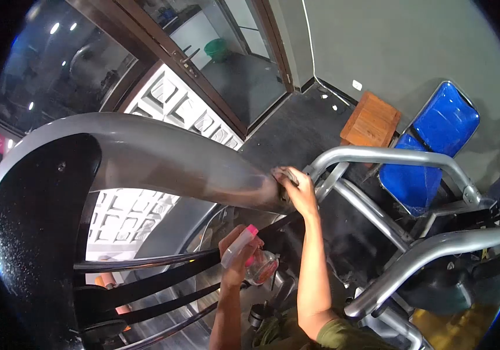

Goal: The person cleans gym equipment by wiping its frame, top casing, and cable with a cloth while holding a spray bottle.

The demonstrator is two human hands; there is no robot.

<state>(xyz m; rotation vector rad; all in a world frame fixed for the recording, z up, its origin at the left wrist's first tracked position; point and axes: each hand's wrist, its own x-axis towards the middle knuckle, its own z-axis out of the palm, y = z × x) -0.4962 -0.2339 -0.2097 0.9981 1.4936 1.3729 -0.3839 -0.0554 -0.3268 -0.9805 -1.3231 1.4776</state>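
A clear spray bottle (261, 267) with a pink and white spray head is held in my left hand (235, 256), below the big curved grey tube. My right hand (298, 189) is closed on a small dark cloth (282, 177) and presses it against the lower right end of the grey tube (186, 157). The tube is smooth and shiny and curves up to a black end cover (46, 204) on the left. Part of the cloth is hidden by my fingers.
Silver bent frame tubes (390, 154) and black pads stand at the right. Behind them are a blue folding chair (445, 119) and a wooden stool (372, 119). Black bars (162, 286) run at the lower left. A glass door (232, 58) stands at the back.
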